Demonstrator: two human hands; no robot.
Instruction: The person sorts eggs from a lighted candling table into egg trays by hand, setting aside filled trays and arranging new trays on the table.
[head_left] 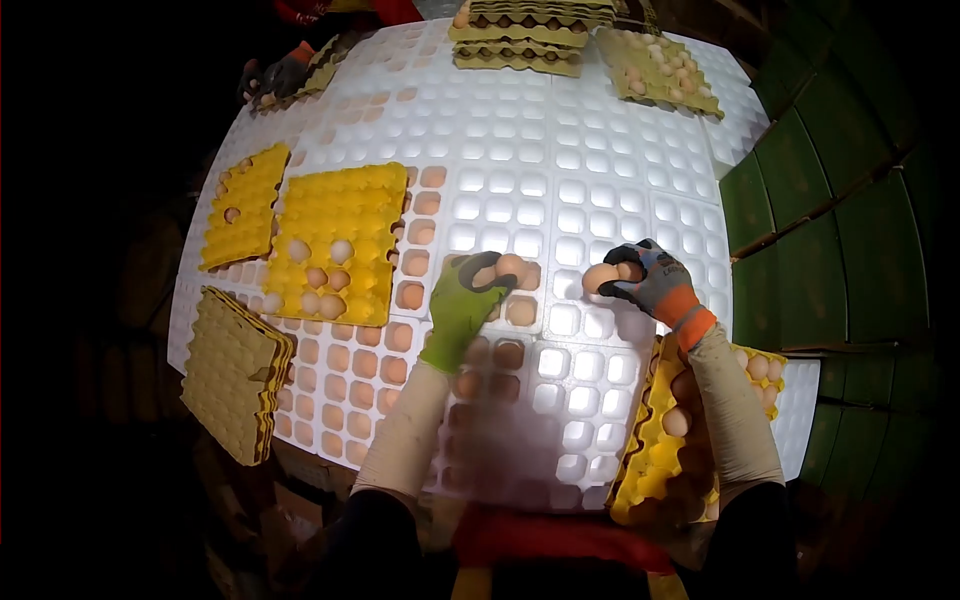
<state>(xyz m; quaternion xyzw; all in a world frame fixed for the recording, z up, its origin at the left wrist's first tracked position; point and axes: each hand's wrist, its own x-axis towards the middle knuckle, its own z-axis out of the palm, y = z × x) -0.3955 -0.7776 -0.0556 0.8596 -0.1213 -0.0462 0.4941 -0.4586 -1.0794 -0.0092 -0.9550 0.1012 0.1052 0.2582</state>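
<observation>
My left hand (466, 300), in a green glove, is closed around eggs (511, 268) over the white pocketed tray (497, 185), near its middle. To the right, my right hand (650, 284), in a grey glove with an orange cuff, grips two eggs (600, 278) above pockets that hold no eggs. Eggs (398, 338) fill many pockets left of and below my left hand. Beneath my right forearm lies a yellow egg tray (640, 465) with a few eggs, partly hidden by the arm.
Yellow trays (350, 205) with several eggs lie at left, above a stack of tan trays (228, 375). More stacked trays (520, 45) and an egg tray (640, 50) stand at the far edge. A co-worker's gloved hand (290, 72) holds a tray at far left. Green panels (800, 170) line the right.
</observation>
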